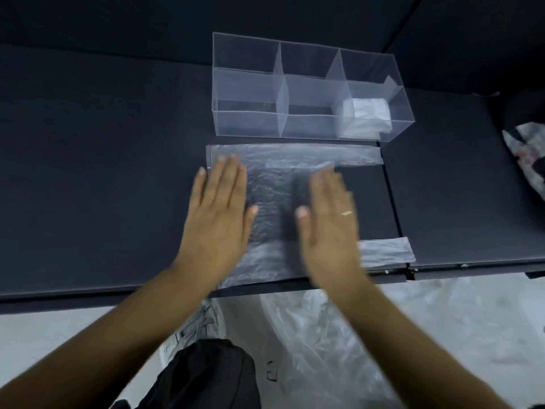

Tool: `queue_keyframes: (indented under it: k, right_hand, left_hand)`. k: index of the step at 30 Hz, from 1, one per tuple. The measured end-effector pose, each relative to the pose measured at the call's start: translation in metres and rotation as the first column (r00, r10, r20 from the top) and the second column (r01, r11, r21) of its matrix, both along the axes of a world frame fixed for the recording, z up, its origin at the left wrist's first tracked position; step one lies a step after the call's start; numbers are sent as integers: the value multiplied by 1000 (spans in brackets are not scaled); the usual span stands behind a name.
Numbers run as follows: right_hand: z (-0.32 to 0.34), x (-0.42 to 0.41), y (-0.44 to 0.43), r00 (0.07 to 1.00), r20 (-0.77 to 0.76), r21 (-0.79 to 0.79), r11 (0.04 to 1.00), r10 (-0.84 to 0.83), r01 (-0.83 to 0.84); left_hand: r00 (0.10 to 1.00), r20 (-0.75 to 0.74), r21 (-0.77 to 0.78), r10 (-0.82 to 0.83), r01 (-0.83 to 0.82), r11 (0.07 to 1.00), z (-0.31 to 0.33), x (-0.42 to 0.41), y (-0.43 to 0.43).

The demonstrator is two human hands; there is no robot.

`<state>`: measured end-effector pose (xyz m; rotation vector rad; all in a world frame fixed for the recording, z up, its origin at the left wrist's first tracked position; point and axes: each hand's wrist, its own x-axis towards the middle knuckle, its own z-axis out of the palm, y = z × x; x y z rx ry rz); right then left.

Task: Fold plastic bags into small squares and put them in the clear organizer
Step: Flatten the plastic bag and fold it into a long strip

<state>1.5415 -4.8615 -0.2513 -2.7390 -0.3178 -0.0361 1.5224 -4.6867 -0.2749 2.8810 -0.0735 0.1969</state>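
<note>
My left hand [216, 208] lies flat on the left part of a clear plastic bag [267, 199], fingers straight and together, gripping nothing. The bag is spread on the dark table [88, 143] at its near edge, its two handle strips reaching right, so its length runs left to right, in line with the front of the clear organizer [306, 125] just beyond it.

My right hand [327, 214], ring [346, 213] on one finger, is spread open over the bag's right side with nothing in it. It is blurred, so I cannot tell whether it presses or hovers.

Folded bags [368, 110] sit in the organizer's front right compartment, which my right hand is nearer to. I judge the next fold would bring the handles leftward. More loose plastic [339, 335] lies on the floor below. No brand or writing is readable anywhere.
</note>
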Motion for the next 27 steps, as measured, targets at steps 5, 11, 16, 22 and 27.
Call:
queue_keyframes:
  k: [5, 11, 16, 22, 27]
  right_hand:
    - [-19, -44, 43, 969, -213, -81, 985, 129, -149]
    - [-28, -13, -67, 988, -134, -321, 947, -72, 25]
    - [-13, 5, -148, 931, -70, -294, 899, -359, 324]
    - [6, -30, -118, 982, -48, 35, 982, -184, 186]
    - [-1, -48, -85, 984, -104, 69, 988, 146, -140]
  left_hand:
    - [988, -136, 110, -75, 90, 990, -11, -47, -5]
    - [978, -198, 139, -58, 87, 986, -14, -51, 11]
    - [989, -97, 135, -112, 125, 983, -6, -52, 13]
    - [898, 7, 108, -440, 436, 893, -5, -64, -4]
    - [894, -136, 144, -427, 445, 884, -7, -58, -22]
